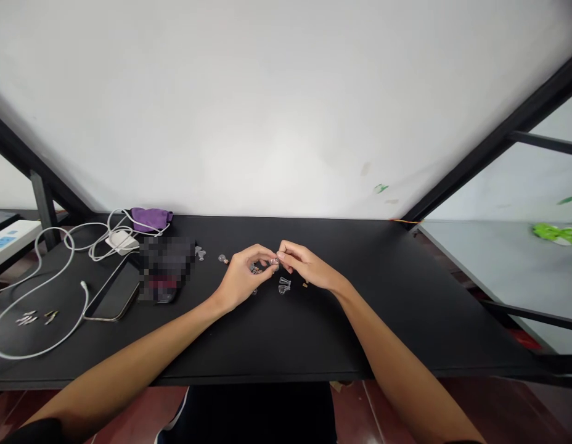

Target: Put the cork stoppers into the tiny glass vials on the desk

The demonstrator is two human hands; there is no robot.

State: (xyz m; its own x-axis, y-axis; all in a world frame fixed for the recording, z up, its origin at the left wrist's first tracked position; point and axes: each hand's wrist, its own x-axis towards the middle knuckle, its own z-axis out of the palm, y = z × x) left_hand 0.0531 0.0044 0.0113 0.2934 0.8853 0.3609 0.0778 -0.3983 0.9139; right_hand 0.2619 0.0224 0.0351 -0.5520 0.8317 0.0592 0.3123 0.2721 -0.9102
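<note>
Your left hand (243, 279) and right hand (309, 265) pinch a tiny clear piece (273, 263) between them, just beside small clear bulbs (283, 285) mid-bench on the black bench (314, 345)

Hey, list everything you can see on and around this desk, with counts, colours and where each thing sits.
desk: one, black, across the view
wall panel: one, white, behind the desk
held bulb: one, clear, between both hands
loose bulbs: several, clear, on the desk near the hands
metal pins: several, metallic, front left
cable: one, white, looped at left
charger: one, white, back left
pouch: one, purple, back left
phone: one, black, left of centre
blurred object: one, colour unclear, beside the phone
left hand: pinching the held bulb
right hand: pinching the held bulb
</note>
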